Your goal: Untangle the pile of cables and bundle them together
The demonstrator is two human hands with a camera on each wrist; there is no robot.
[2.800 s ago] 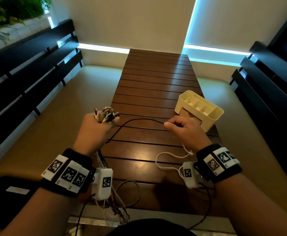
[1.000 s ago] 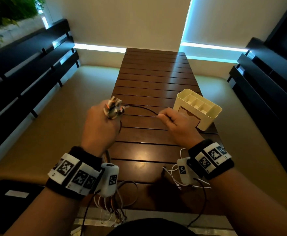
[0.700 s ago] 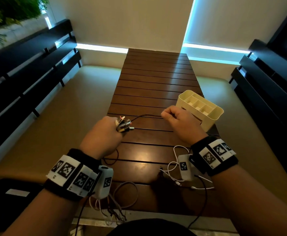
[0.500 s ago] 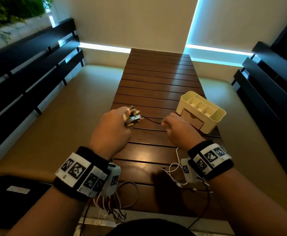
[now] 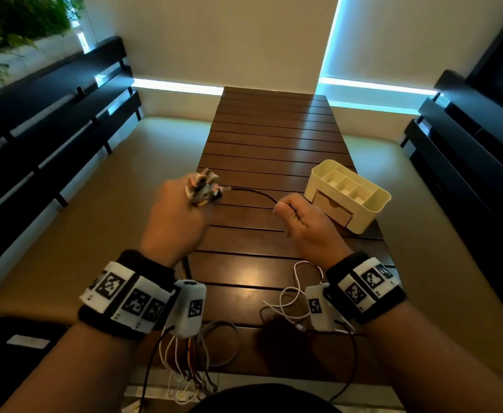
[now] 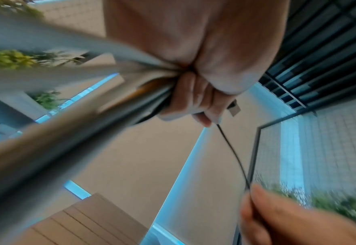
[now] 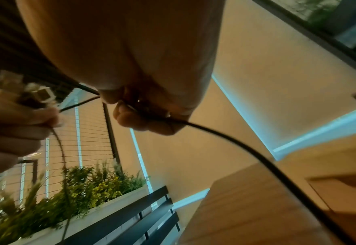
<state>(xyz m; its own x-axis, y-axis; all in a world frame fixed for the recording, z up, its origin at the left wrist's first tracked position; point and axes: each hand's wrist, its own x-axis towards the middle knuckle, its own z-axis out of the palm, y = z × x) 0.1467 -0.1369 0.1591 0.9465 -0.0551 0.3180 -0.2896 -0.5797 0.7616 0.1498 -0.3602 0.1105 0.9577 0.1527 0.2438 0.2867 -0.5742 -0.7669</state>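
My left hand [image 5: 178, 216] grips a bundle of cables, its cluster of plug ends [image 5: 204, 187] sticking out above the fist. The bundle's cords [image 5: 190, 368] hang down under my wrist past the table's near edge. In the left wrist view the fist [image 6: 196, 99] closes round the grey and orange cords [image 6: 143, 89]. A thin black cable [image 5: 253, 193] arcs from that fist to my right hand [image 5: 300, 222], which pinches it between thumb and fingers. The right wrist view shows the black cable [image 7: 231, 140] running out of the pinch [image 7: 143, 116]. A white cable [image 5: 295, 296] lies looped under my right wrist.
A cream plastic organiser [image 5: 348, 195] with compartments and a drawer stands on the slatted wooden table [image 5: 274, 138], just right of my right hand. Black slatted benches [image 5: 50, 114] flank the table on both sides. A planter with green plants [image 7: 78, 190] is at the left.
Both hands have risen a little and moved apart, stretching the black cable between them. The left fist keeps its hold on the bundle throughout.
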